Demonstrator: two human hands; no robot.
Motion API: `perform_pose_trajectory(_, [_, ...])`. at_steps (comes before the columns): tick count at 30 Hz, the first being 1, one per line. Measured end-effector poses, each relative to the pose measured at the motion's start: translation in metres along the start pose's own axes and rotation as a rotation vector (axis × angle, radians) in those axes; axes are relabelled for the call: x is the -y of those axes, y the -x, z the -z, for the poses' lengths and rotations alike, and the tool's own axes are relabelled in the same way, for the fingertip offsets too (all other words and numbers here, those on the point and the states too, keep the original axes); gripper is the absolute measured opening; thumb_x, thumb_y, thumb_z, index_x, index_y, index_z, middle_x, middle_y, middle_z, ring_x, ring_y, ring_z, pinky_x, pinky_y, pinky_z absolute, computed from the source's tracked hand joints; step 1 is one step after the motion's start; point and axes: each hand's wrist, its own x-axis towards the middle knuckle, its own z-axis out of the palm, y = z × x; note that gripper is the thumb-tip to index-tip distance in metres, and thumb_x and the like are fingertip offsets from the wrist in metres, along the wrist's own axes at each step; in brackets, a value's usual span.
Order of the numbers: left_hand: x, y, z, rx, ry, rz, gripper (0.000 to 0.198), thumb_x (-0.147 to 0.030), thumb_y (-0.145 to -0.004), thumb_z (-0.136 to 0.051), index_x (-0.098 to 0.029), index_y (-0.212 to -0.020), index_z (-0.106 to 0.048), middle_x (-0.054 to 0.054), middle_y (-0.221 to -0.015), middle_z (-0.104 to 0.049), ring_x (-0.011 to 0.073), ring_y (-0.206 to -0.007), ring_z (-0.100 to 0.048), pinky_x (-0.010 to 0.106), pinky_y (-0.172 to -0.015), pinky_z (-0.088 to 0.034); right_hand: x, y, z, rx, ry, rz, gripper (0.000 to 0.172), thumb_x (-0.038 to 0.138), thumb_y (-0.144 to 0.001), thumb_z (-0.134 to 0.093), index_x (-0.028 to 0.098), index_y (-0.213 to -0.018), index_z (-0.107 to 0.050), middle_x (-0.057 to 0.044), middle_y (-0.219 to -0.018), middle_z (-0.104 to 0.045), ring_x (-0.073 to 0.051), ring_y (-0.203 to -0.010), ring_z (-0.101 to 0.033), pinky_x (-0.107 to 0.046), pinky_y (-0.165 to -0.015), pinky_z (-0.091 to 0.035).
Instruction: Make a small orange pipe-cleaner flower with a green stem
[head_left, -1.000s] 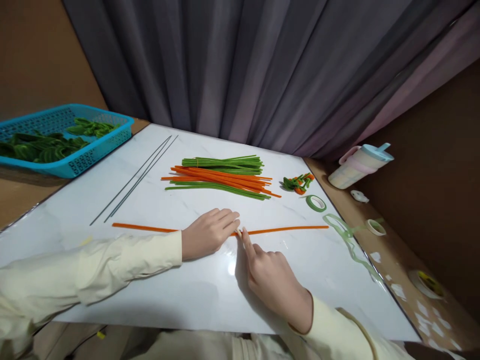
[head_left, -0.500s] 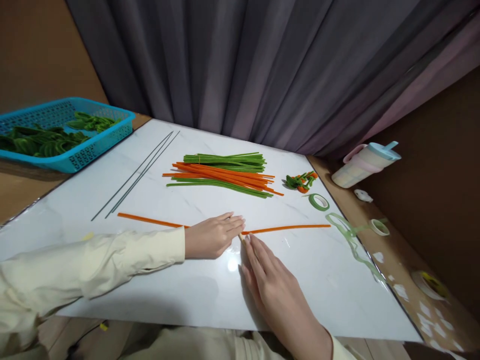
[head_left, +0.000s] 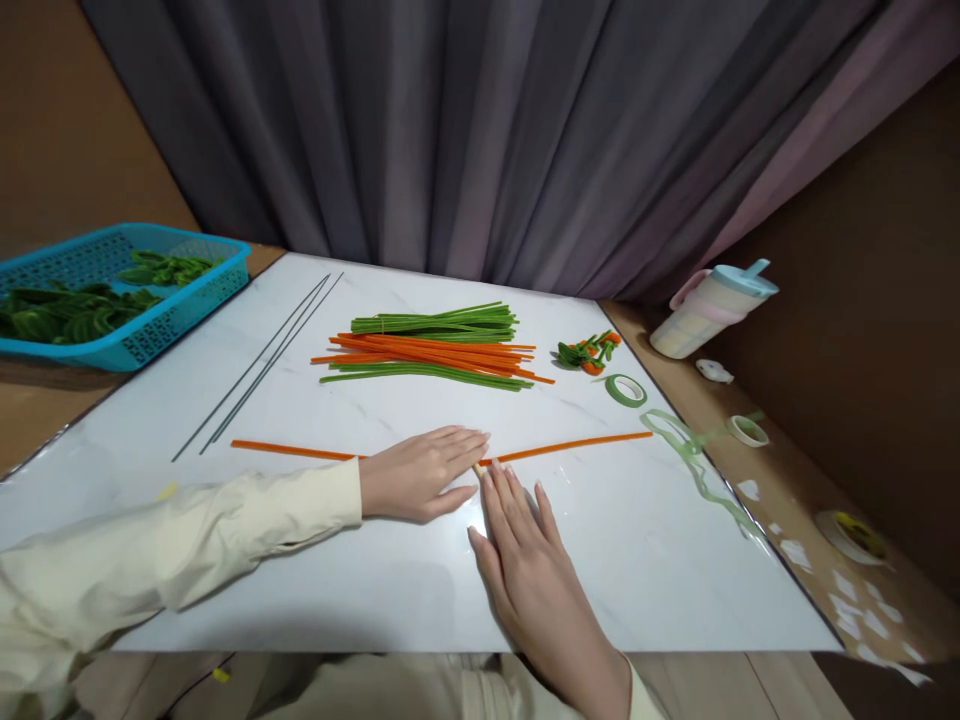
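Observation:
A long orange pipe cleaner (head_left: pixel 577 443) lies across the white marble board (head_left: pixel 660 560), bent slightly at its middle. My left hand (head_left: pixel 420 472) lies flat on it, fingers stretched out and pressing its middle. My right hand (head_left: pixel 525 560) rests flat on the board just below, its fingertips touching a small pale stick end at the pipe cleaner's middle. Farther back lies a pile of green and orange pipe cleaners (head_left: pixel 431 350).
Two thin grey wires (head_left: pixel 259 365) lie at the left. A blue basket (head_left: pixel 176 305) holds green shapes. A small twisted green and orange piece (head_left: pixel 589 353), a green tape roll (head_left: pixel 625 390), loose green tape (head_left: pixel 694 455), another roll (head_left: pixel 747 430) and a lidded cup (head_left: pixel 709 310) are at the right.
My right hand went from pointing with one finger to lying flat with fingers stretched. The left hand stayed on the orange pipe cleaner, whose right half now angles up a little.

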Motion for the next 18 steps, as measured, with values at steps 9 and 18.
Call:
perform_pose_trajectory(9, [0.001,-0.007,0.006,0.096,0.062,0.024,0.059,-0.036,-0.085,-0.043,-0.004,-0.134,-0.034,0.018,-0.141,-0.032,0.0244,-0.131,-0.029,0.038,-0.109,-0.025,0.0,-0.001,-0.002,-0.033,0.053,-0.026,0.051,0.036,-0.093,-0.033,0.005,-0.133,-0.037,-0.017,-0.14,-0.033,-0.029,-0.132,-0.028,-0.052,-0.105,-0.023])
perform_pose_trajectory(18, [0.001,-0.021,0.009,0.159,0.059,0.021,0.061,-0.039,-0.085,-0.04,-0.004,-0.134,-0.033,0.017,-0.143,-0.028,0.0252,-0.131,-0.03,0.039,-0.108,-0.024,-0.006,-0.004,-0.009,-0.078,0.063,-0.081,0.048,0.035,-0.093,-0.033,0.003,-0.126,-0.047,-0.019,-0.133,-0.043,-0.031,-0.128,-0.035,-0.052,-0.104,-0.023])
